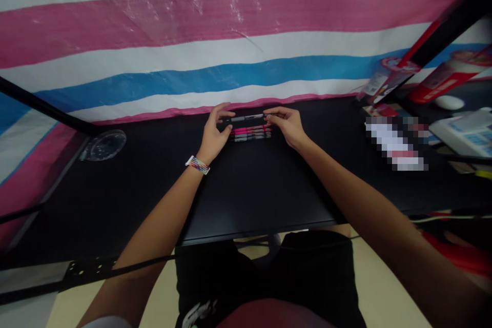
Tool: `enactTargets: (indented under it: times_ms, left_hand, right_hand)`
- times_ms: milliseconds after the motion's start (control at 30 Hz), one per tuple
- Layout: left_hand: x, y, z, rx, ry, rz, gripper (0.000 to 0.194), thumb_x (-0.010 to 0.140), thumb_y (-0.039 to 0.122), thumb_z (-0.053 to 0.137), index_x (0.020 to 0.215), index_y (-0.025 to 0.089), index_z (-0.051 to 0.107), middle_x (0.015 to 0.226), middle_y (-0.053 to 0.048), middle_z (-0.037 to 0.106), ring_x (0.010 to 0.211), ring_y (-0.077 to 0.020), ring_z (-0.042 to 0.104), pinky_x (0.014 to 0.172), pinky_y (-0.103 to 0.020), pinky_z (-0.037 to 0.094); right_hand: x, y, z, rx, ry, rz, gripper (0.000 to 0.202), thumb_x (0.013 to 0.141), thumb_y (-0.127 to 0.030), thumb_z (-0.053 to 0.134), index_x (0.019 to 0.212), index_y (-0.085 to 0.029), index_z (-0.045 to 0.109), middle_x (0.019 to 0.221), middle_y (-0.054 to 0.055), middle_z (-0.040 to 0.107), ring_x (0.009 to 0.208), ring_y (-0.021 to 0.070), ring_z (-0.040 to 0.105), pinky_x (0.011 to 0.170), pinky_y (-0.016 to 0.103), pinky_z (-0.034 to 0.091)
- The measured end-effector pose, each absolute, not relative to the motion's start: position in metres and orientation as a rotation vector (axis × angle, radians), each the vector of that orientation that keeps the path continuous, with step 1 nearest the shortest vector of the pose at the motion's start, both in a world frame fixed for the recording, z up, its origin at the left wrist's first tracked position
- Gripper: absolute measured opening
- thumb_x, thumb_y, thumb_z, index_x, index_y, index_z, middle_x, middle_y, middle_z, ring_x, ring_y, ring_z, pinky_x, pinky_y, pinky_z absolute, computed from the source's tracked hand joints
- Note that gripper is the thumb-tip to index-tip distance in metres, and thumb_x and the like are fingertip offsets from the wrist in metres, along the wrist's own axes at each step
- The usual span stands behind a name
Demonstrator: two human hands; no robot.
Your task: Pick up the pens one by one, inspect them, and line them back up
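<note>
A dark pen with a grey barrel [249, 118] lies crosswise between my hands, beyond a row of several pens. Thumb and fingers of my right hand [288, 124] pinch its right end. At the other end, my left hand [213, 133] is held with thumb and fingers apart around the pen's tip; firm contact cannot be made out. The row closer to me has pink pens [246, 130] and grey-and-black pens [251, 137] side by side on the black table [253, 184]. A colourful woven band circles my left wrist.
A clear plastic lid [103, 145] lies at the left. On the right stand a drink cup with a red straw [388, 79] and a red cup [442, 82], near a white mouse [449, 102] and a white box [467, 130]. A striped sheet [230, 77] hangs behind the table.
</note>
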State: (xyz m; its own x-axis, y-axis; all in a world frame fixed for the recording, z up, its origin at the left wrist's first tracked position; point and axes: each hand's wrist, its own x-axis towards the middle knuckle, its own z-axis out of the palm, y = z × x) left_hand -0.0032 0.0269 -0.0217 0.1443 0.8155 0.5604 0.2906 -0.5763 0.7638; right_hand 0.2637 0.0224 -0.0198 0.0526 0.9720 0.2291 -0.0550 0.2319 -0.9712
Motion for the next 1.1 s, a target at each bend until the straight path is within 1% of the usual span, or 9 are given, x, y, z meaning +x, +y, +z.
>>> enactTargets:
  times_ms: [67,167,233,300,433,633,800,933,1100]
  left_hand:
    - [-0.003,0.026,-0.020,1.956,1.098,1.439,0.054,0.093,0.028,0.085,0.143,0.031,0.066,0.125,-0.007,0.082,0.127,-0.0283,0.075,0.108,-0.047,0.054]
    - [-0.003,0.026,-0.018,1.894,1.207,1.393,0.019,0.106,0.040,0.071,0.117,0.027,0.078,0.101,-0.005,0.084,0.104,-0.0267,0.079,0.102,-0.046,0.056]
    - [-0.003,0.026,-0.018,1.895,1.264,1.335,0.029,0.110,0.044,0.063,0.096,0.025,0.081,0.088,-0.005,0.082,0.093,-0.0266,0.077,0.097,-0.046,0.056]
    - [-0.003,0.026,-0.017,1.923,1.282,1.296,0.026,0.107,0.040,0.069,0.089,0.026,0.081,0.086,-0.005,0.083,0.091,-0.0266,0.075,0.096,-0.046,0.056]
    - [-0.003,0.024,-0.015,1.958,1.260,1.335,0.007,0.100,0.029,0.077,0.099,0.028,0.084,0.095,-0.003,0.086,0.096,-0.0250,0.075,0.095,-0.044,0.057]
    - [-0.002,0.024,-0.017,1.919,1.180,1.440,0.008,0.098,0.032,0.079,0.097,0.029,0.087,0.095,-0.004,0.086,0.096,-0.0253,0.076,0.096,-0.045,0.059]
    - [-0.002,0.025,-0.019,1.800,1.113,1.489,0.016,0.096,0.037,0.082,0.107,0.029,0.088,0.107,-0.006,0.087,0.099,-0.0247,0.078,0.099,-0.045,0.062]
    - [-0.002,0.023,-0.017,1.731,1.095,1.522,0.018,0.094,0.038,0.083,0.107,0.028,0.088,0.108,-0.006,0.087,0.098,-0.0226,0.079,0.099,-0.042,0.063]
    - [-0.001,0.022,-0.014,1.701,1.101,1.537,0.018,0.093,0.040,0.084,0.104,0.026,0.087,0.104,-0.005,0.087,0.094,-0.0224,0.079,0.095,-0.041,0.064]
  right_hand:
    - [0.264,0.022,-0.020,-1.016,-1.234,1.026,0.020,0.079,-0.032,0.085,0.097,-0.023,0.086,0.090,0.008,0.082,0.088,0.0273,0.076,0.091,0.052,0.065]
    - [0.263,0.023,-0.019,-1.007,-1.232,1.016,0.019,0.078,-0.032,0.084,0.096,-0.024,0.086,0.090,0.007,0.082,0.087,0.0273,0.076,0.092,0.052,0.066]
    - [0.263,0.022,-0.019,-1.022,-1.229,1.004,0.019,0.078,-0.031,0.083,0.096,-0.024,0.086,0.092,0.007,0.083,0.090,0.0281,0.077,0.094,0.053,0.066]
    - [0.263,0.022,-0.018,-1.049,-1.227,0.994,0.018,0.079,-0.029,0.082,0.096,-0.023,0.085,0.093,0.008,0.083,0.092,0.0288,0.078,0.096,0.054,0.066]
    - [0.263,0.023,-0.018,-1.077,-1.221,0.992,0.018,0.079,-0.027,0.081,0.096,-0.022,0.085,0.093,0.009,0.082,0.090,0.0287,0.078,0.097,0.054,0.066]
    - [0.265,0.021,-0.015,-0.999,-1.189,1.068,0.020,0.076,-0.031,0.084,0.094,-0.024,0.084,0.089,0.006,0.080,0.084,0.0252,0.073,0.093,0.049,0.063]
    - [0.264,0.014,-0.006,-0.916,-1.129,1.350,0.040,0.080,-0.040,0.075,0.116,-0.024,0.081,0.089,0.007,0.077,0.083,0.0259,0.070,0.087,0.047,0.061]
    - [0.261,0.009,0.000,-0.806,-1.057,1.572,0.051,0.083,-0.050,0.065,0.120,-0.018,0.081,0.101,0.013,0.080,0.085,0.0271,0.068,0.086,0.047,0.060]
    - [0.259,0.008,0.001,-0.733,-0.955,1.673,0.046,0.085,-0.044,0.067,0.120,-0.019,0.082,0.105,0.013,0.083,0.089,0.0266,0.069,0.084,0.044,0.062]
